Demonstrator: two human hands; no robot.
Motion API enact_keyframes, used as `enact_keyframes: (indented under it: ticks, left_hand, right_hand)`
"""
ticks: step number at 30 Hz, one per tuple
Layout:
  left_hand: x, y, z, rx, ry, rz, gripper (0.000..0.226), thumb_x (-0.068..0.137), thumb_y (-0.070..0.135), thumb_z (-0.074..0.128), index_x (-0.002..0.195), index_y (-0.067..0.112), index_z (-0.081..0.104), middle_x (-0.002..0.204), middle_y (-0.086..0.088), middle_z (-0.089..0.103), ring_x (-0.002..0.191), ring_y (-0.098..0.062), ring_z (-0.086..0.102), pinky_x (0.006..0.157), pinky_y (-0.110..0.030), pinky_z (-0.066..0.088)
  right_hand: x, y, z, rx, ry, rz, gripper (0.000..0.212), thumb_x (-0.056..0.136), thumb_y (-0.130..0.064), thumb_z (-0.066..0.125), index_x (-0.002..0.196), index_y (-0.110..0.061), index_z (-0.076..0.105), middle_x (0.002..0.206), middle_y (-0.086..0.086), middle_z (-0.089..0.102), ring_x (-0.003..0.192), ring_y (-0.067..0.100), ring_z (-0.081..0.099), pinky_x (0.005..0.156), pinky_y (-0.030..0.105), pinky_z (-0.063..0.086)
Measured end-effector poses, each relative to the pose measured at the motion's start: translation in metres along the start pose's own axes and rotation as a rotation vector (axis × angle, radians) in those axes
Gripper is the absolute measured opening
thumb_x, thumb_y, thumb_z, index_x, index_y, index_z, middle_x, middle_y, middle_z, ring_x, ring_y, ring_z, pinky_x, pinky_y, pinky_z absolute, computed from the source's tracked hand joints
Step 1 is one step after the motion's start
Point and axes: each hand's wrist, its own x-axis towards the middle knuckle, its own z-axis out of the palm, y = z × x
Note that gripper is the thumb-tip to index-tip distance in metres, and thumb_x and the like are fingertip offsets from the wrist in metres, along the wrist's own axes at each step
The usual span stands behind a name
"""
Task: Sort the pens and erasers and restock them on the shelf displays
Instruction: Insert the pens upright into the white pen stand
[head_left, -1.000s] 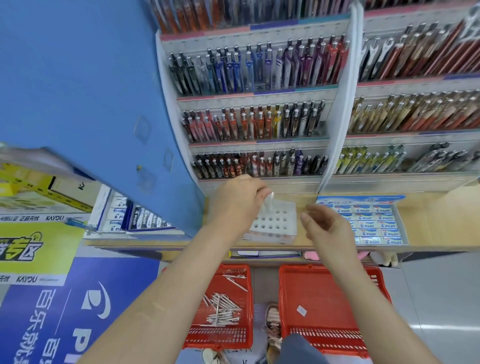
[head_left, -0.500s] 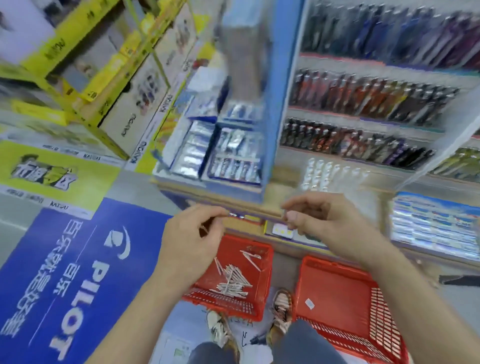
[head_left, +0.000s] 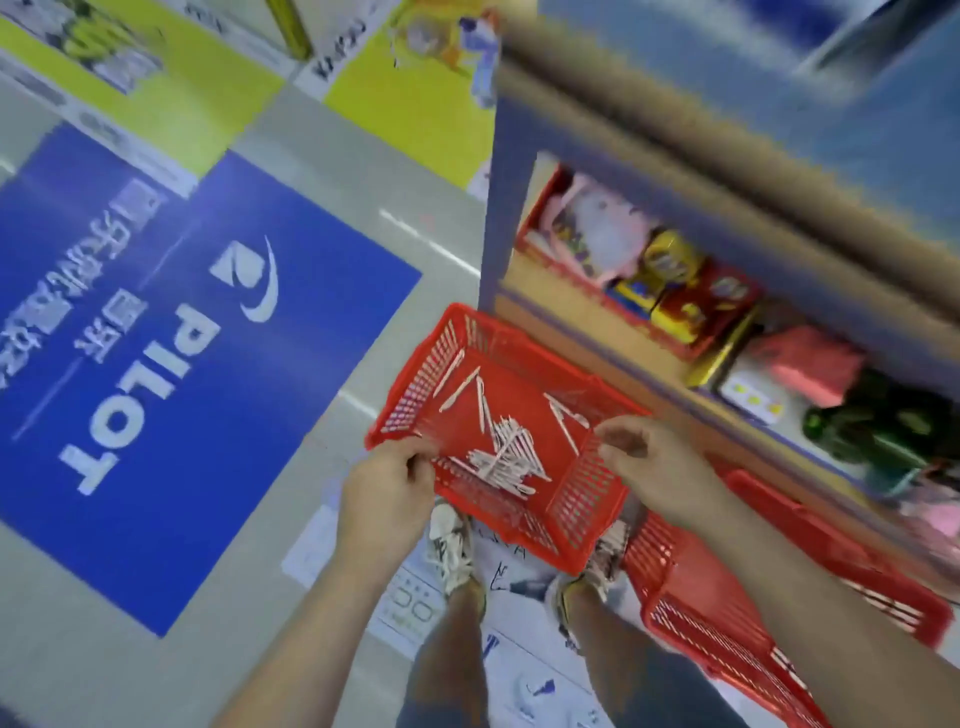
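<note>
The blue PILOT floor sticker (head_left: 182, 338) spreads on the left; the lower shelf (head_left: 675, 280), crowded with toy packs, rises on the right, hemming in the red basket (head_left: 415, 384) on the floor; a second red basket (head_left: 727, 623) lies just beside it, probably for sorting; the left hand (head_left: 387, 493) hovers with fingers bunched, grip too blurred to tell; the right hand (head_left: 660, 467) hovers with fingers loosely curled, holding nothing; slim white pens (head_left: 504, 457) lie heaped inside the first basket, probably the next pick.

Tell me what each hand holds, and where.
Left hand seems to grip the basket at its near-left rim. Right hand sits at the right rim; blur hides whether it grips.
</note>
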Motion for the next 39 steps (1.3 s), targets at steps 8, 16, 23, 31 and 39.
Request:
enact_keyframes:
  ticks: [8,16,23,31,39]
  left_hand:
    - [0.178,-0.129,0.227,0.333,-0.173,0.165,0.03,0.084,0.025,0.044,0.097,0.009,0.065,0.093,-0.019,0.068,0.089,-0.038,0.064,0.074,-0.043,0.052]
    - [0.289,-0.165,0.384,0.5,-0.092,0.186,0.065,0.084,0.047,0.055,0.126,0.0,0.042,0.123,-0.022,0.048,0.114,-0.04,0.046,0.092,-0.047,0.041]
    - [0.315,-0.175,0.431,0.296,-0.023,0.067,0.044,0.083,0.026,0.061,0.115,0.008,0.038,0.116,-0.015,0.047,0.103,-0.038,0.053,0.069,-0.044,0.042]
    - [0.337,-0.176,0.402,0.385,0.008,0.256,0.023,0.089,0.011,0.051,0.11,0.002,0.054,0.111,-0.023,0.058,0.098,-0.039,0.059,0.079,-0.042,0.045]
    - [0.356,-0.192,0.38,0.516,0.029,0.174,0.029,0.1,0.026,0.039,0.117,0.009,0.056,0.109,-0.019,0.062,0.101,-0.037,0.06,0.083,-0.044,0.046]
  right_hand:
    - [0.197,0.182,0.156,-0.291,0.085,0.16,0.042,0.084,-0.018,0.064,0.125,-0.011,0.057,0.117,0.014,0.066,0.107,0.031,0.062,0.09,0.035,0.046]
    - [0.317,0.297,0.23,-0.645,0.053,0.14,0.056,0.085,-0.021,0.062,0.132,-0.004,0.038,0.129,0.024,0.05,0.118,0.04,0.051,0.095,0.043,0.045]
    - [0.329,0.302,0.262,-0.75,0.08,0.124,0.039,0.081,-0.015,0.063,0.113,-0.005,0.045,0.116,0.02,0.057,0.107,0.038,0.058,0.084,0.04,0.047]
    - [0.323,0.293,0.281,-0.068,0.106,0.305,0.02,0.084,-0.026,0.046,0.07,-0.014,0.052,0.067,0.011,0.056,0.074,0.04,0.064,0.069,0.045,0.053]
    - [0.304,0.246,0.285,0.623,0.005,0.374,0.011,0.092,-0.012,0.05,0.086,-0.01,0.058,0.051,-0.001,0.03,0.042,0.012,0.027,0.036,0.015,0.018]
